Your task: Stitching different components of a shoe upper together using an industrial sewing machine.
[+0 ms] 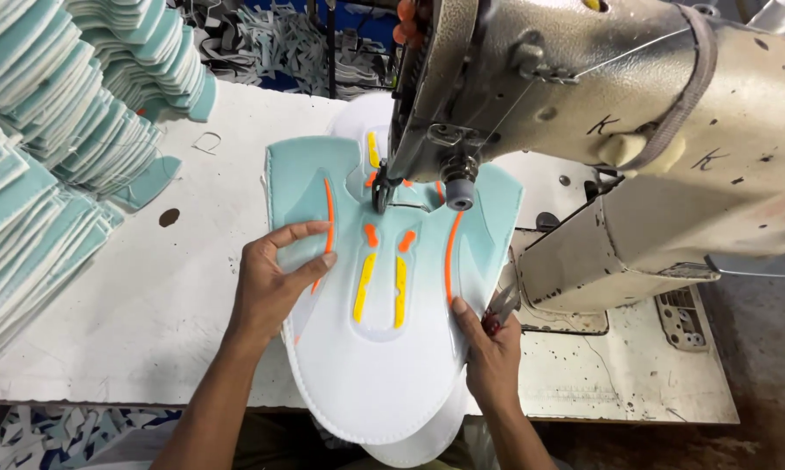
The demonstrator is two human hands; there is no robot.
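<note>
Under the needle, shoe upper lies between left hand and right hand

Panel: on table, under machine needle.
Left hand: on panel's left side.
Right hand: at panel's right edge, holding snips.
Stacks: far left on table.

No packages, labels, signs or screens were anywhere in sight from where I stood.
</note>
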